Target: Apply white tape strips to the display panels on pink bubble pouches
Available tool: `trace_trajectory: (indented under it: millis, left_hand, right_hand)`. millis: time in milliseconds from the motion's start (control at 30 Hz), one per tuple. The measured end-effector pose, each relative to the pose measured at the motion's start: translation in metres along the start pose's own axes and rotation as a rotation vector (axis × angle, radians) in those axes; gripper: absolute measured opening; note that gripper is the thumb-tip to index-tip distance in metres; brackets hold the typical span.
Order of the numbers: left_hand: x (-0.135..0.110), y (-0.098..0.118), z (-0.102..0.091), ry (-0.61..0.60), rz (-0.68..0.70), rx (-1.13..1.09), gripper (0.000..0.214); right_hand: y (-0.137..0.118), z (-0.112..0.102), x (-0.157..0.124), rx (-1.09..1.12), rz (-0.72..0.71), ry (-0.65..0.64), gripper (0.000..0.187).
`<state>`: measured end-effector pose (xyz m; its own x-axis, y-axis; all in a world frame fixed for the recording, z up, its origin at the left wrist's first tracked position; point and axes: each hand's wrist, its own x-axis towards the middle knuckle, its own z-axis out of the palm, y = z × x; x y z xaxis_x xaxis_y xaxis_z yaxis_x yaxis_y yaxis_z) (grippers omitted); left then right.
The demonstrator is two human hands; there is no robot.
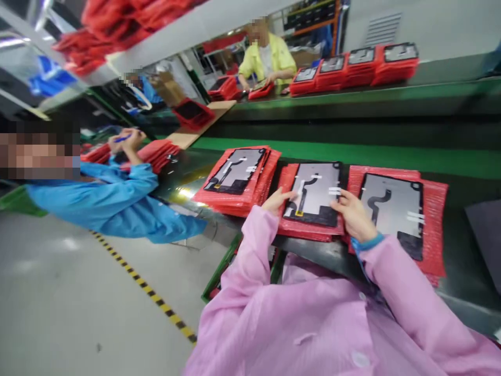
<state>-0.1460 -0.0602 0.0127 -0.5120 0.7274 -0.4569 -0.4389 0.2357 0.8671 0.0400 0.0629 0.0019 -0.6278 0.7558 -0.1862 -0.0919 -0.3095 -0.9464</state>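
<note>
A flat grey display panel [321,196] with a black border, a dark curved flex cable and white tabs is between my hands, above a stack of red bubble-wrap pouches [305,228]. My left hand [278,200] grips its left edge, with the thumb on its face. On its right edge, near the white tabs, my right hand [355,215] pinches it between thumb and fingers. A similar panel [395,211] lies on red bubble wrap [435,224] to the right, partly behind my right wrist. Another panel [239,169] tops the red stack [219,199] on the left.
At left, a co-worker in a blue smock [105,201] holds a blue pen [123,138]. Across the bench, a person in yellow [270,55] handles a red pouch near several panel-topped stacks [356,70]. A green crate [219,271] is below the table edge, a dark board [485,235] far right.
</note>
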Motion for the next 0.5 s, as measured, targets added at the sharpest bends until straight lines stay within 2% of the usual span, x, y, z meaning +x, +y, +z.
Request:
trace_trajectory:
  millis: [67,133,200,267,333,400,467,500]
  left_hand:
    - [0.008,-0.006,-0.011,0.155,0.099,0.146,0.038]
    - [0.01,-0.012,-0.018,0.279,0.195,0.287,0.053]
    - [0.006,-0.019,-0.021,0.352,0.265,0.406,0.069]
    - [-0.001,-0.027,-0.026,0.39,0.315,0.562,0.078]
    - [-0.008,-0.036,-0.032,0.449,0.385,0.839,0.078]
    - [-0.014,-0.04,-0.036,0.496,0.493,1.111,0.069]
    - [-0.017,-0.036,-0.028,0.456,0.676,1.217,0.056]
    - [-0.017,-0.029,-0.017,0.388,0.77,1.216,0.051]
  right_hand:
    - [0.016,0.012,0.013,-0.09,-0.022,-0.022,0.056]
    - [0.029,0.017,0.017,-0.346,-0.093,-0.042,0.044]
    - [0.032,0.019,0.014,-0.588,-0.176,-0.044,0.035]
    - [0.024,0.017,0.003,-0.685,-0.234,0.01,0.035]
    - [0.002,0.01,-0.019,-0.714,-0.324,0.068,0.039]
    - [-0.027,-0.002,-0.057,-0.76,-0.528,0.127,0.041]
    - [-0.054,-0.017,-0.11,-0.796,-0.814,0.246,0.041]
    - [-0.064,-0.025,-0.139,-0.815,-0.919,0.349,0.044]
